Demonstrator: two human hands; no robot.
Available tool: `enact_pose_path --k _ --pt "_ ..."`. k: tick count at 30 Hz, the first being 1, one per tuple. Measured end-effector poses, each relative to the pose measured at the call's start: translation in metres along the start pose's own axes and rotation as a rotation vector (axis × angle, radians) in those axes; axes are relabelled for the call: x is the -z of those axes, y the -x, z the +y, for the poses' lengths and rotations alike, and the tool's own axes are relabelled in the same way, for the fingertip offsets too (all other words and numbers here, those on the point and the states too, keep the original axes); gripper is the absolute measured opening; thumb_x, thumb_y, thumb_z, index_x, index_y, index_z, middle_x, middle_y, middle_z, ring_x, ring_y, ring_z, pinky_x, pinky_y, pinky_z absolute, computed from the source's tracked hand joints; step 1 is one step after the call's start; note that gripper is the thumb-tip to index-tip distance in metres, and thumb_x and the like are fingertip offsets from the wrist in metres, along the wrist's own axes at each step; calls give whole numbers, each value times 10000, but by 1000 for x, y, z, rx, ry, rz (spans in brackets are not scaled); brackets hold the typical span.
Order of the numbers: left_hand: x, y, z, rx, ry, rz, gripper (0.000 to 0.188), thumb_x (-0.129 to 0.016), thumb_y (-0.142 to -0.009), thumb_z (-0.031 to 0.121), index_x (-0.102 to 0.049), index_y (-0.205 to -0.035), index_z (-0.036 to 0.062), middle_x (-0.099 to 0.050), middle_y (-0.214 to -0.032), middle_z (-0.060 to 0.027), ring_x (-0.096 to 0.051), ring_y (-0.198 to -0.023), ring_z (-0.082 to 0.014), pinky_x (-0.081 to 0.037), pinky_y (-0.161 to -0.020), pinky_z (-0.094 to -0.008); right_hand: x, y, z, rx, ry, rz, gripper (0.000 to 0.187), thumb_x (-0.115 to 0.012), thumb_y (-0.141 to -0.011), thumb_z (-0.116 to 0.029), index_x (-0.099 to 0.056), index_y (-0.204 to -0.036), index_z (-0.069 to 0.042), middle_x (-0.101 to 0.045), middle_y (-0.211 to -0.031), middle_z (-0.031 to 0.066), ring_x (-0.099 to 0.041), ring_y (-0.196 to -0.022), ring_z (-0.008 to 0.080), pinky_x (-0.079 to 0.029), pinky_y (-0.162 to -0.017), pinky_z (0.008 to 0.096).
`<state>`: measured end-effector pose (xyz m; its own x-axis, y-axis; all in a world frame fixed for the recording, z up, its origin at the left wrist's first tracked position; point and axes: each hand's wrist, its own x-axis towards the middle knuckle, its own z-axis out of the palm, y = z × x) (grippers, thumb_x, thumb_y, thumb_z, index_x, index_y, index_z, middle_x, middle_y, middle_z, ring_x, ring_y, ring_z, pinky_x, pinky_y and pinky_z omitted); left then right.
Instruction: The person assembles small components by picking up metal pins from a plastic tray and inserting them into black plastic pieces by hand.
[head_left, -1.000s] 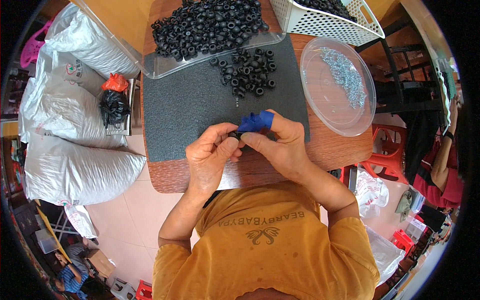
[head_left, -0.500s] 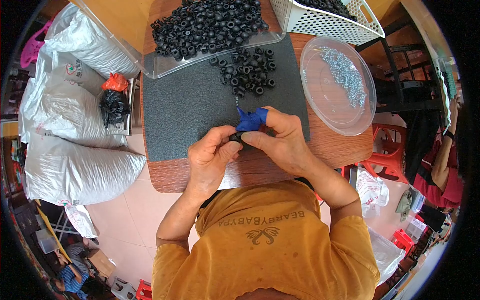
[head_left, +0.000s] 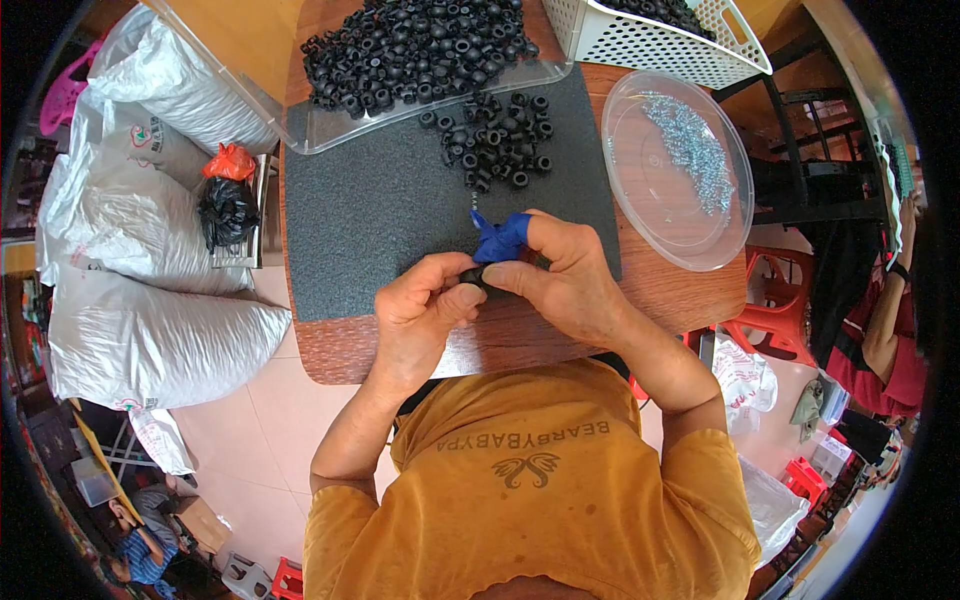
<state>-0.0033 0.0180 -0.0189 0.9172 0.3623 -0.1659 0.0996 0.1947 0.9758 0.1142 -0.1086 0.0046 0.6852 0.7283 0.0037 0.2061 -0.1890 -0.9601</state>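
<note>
Near the front edge of the dark grey mat (head_left: 350, 230), my two hands meet over one small black rubber-like piece (head_left: 475, 274). My left hand (head_left: 415, 315) pinches it between thumb and fingers from the left. From the right, my right hand (head_left: 570, 285) presses its thumb against the same piece; blue wrapping (head_left: 501, 238) covers its index finger. My fingers hide most of the piece. Beyond them lies a loose cluster of round, hollow black pieces (head_left: 500, 140). A large heap of similar pieces (head_left: 410, 50) fills a clear plastic tray (head_left: 335, 140) at the far side.
A round clear plastic lid (head_left: 640, 215) with small silvery-blue bits (head_left: 692, 150) lies right. Behind it stands a white perforated basket (head_left: 650, 50) of black pieces. Stuffed white sacks (head_left: 160, 340) line the left; red stools (head_left: 770, 310) and another person's arm (head_left: 885, 320) are at right.
Both hands stay almost in place around the black piece. The blue-wrapped finger has shifted very slightly; the rest looks the same.
</note>
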Motion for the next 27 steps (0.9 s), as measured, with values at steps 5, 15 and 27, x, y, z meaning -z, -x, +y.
enact_pose_path --k 5,15,27 --pt "0 1 5 58 50 1 191 -605 -834 34 -577 -1013 -26 -602 -772 -33 -517 -637 -60 -435 -563 -187 3 -1 -1 -48 104 -69 119 -673 -714 -33 -630 -822 -10 -533 -719 26 -477 -636 90 -392 -578 240" --pt "1 0 5 109 71 -7 192 -612 -831 39 -583 -1009 -29 -604 -769 -43 -518 -627 -65 -437 -551 -191 -2 -2 -1 23 152 -21 101 -668 -702 -37 -617 -783 -7 -507 -670 42 -475 -602 112 -378 -538 256" --pt "0 -2 4 70 -8 10 184 -599 -839 30 -585 -1011 -32 -590 -738 -36 -509 -616 -62 -424 -533 -189 -5 -4 -2 245 218 21 99 -656 -686 10 -609 -770 -14 -509 -661 80 -474 -595 194 -366 -507 299"
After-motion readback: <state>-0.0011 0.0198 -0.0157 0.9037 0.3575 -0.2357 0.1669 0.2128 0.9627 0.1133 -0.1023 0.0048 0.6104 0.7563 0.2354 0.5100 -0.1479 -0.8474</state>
